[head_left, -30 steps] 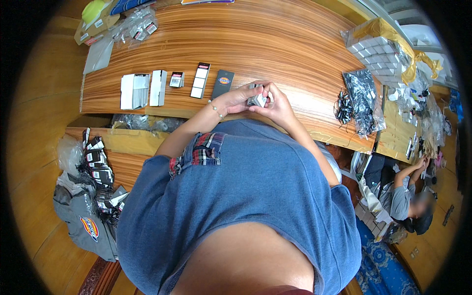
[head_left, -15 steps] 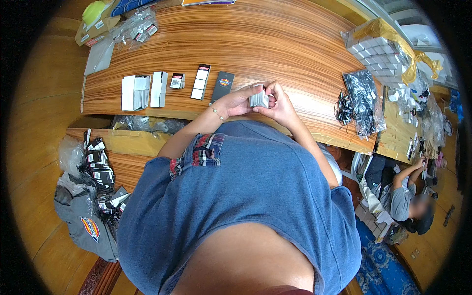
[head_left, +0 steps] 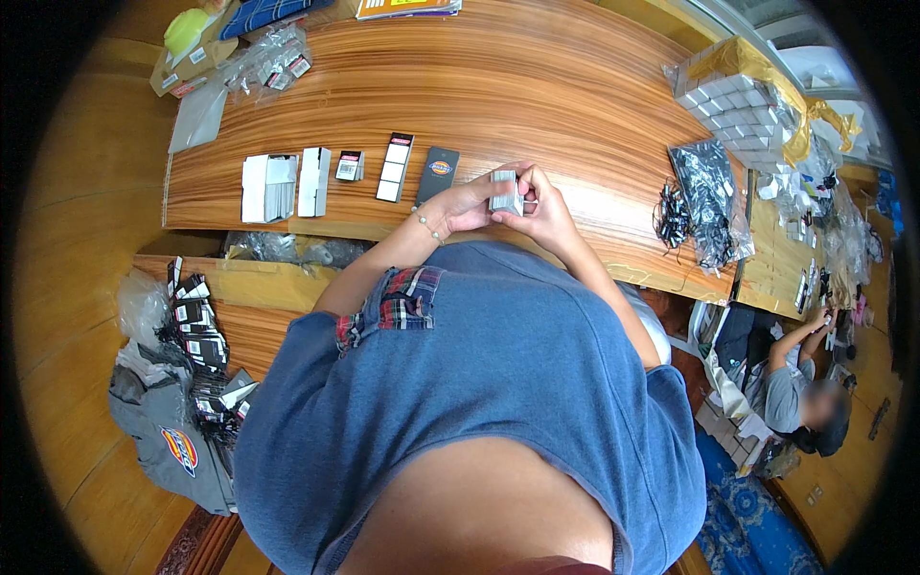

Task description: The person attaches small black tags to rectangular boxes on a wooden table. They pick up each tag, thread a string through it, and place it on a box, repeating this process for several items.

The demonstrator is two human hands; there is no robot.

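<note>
At the table's near edge, my left hand point(head_left: 464, 205) and my right hand point(head_left: 548, 207) both hold a thick stack of small white cards point(head_left: 505, 193). Fingers of the left hand wrap the stack's left side, while the right thumb and fingers close on its right side. Just left of the hands lies a dark hang tag point(head_left: 438, 174) with an orange oval emblem. Beyond it, leftward in a row, are a long black-and-white tag point(head_left: 395, 167), a small pile of black-and-white tags point(head_left: 350, 166), a narrow white stack point(head_left: 313, 182) and a wider stack of white cards point(head_left: 268, 189).
On the right are a clear bag of black items point(head_left: 707, 196), a bundle of black strings point(head_left: 673, 218) and a taped pack of card stacks point(head_left: 738, 101). Another person point(head_left: 791, 398) works farther right. Hanging tags point(head_left: 199, 331) and a grey bag point(head_left: 172, 431) are at lower left.
The card stack is turned slightly in my hands, and the grip of the fingers has shifted a little. The tags on the table appear slightly lower and farther right in view.
</note>
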